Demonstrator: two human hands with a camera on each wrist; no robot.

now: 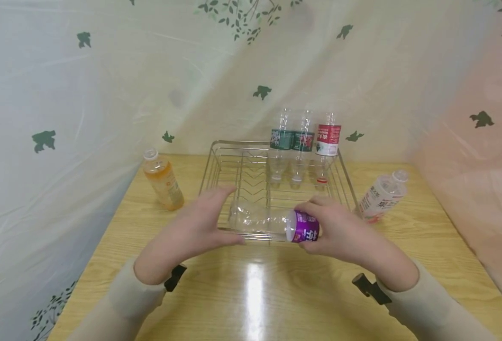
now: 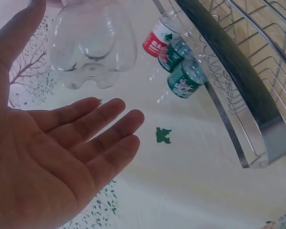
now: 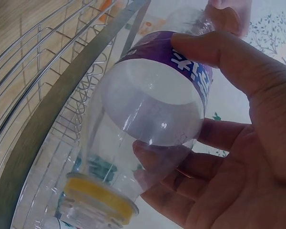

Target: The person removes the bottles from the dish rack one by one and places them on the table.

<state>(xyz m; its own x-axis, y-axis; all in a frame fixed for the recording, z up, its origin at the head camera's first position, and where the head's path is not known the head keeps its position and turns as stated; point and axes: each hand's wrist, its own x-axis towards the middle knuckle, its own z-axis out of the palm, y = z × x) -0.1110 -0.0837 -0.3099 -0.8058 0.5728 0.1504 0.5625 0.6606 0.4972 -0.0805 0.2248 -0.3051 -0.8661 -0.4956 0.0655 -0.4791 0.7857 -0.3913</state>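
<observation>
My right hand (image 1: 333,227) grips a clear plastic bottle (image 1: 255,218) round its purple label (image 3: 190,62). The bottle lies sideways over the near edge of a wire dish rack (image 1: 208,173). Its neck, with a yellow ring (image 3: 100,193), points to the right and is hidden by the hand in the head view. Just left of the bottle's base (image 2: 93,47), my left hand (image 1: 199,222) is held with thumb and fingers spread apart. Three label-wrapped bottles, two with green labels (image 1: 281,140) and one with a red-and-white label (image 1: 328,139), lean neck down at the rack's back right.
A bottle of orange drink (image 1: 164,184) stands on the wooden table (image 1: 319,303) left of the rack. To the right of it is a clear bottle with a white label (image 1: 383,196). A leaf-patterned sheet (image 1: 148,85) hangs behind the table.
</observation>
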